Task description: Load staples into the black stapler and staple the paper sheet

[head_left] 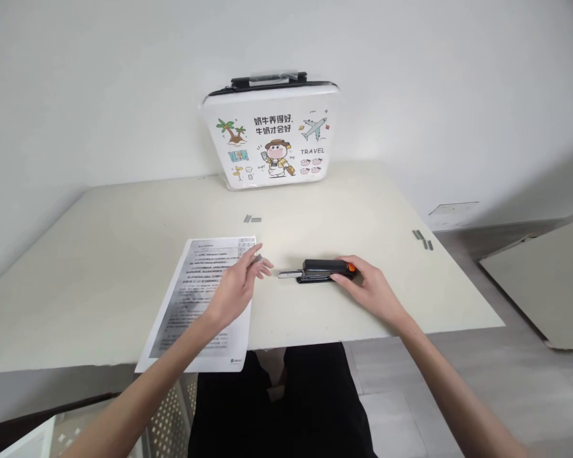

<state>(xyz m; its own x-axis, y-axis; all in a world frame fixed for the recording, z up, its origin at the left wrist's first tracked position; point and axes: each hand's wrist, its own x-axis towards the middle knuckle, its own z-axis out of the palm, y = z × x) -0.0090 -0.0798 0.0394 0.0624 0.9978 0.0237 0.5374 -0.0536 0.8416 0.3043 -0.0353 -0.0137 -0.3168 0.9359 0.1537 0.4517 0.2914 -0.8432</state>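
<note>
A black stapler (325,270) with an orange button at its rear lies on the table, its metal staple tray (290,274) sliding out toward the left. My right hand (367,283) wraps round the stapler's rear end, thumb on the near side. Just left of the tray, my left hand (236,283) hovers over a printed sheet's right edge, pinching a small grey staple strip (257,259) between its fingers. The printed paper (191,318) lies under my left wrist and overhangs the table's front edge.
Two staple strips (253,219) rest beyond the paper, and more strips (423,240) sit by the right edge of the pale table (138,235). A white cartoon-printed case (272,137) stands against the wall. A perforated basket (168,420) is below at left.
</note>
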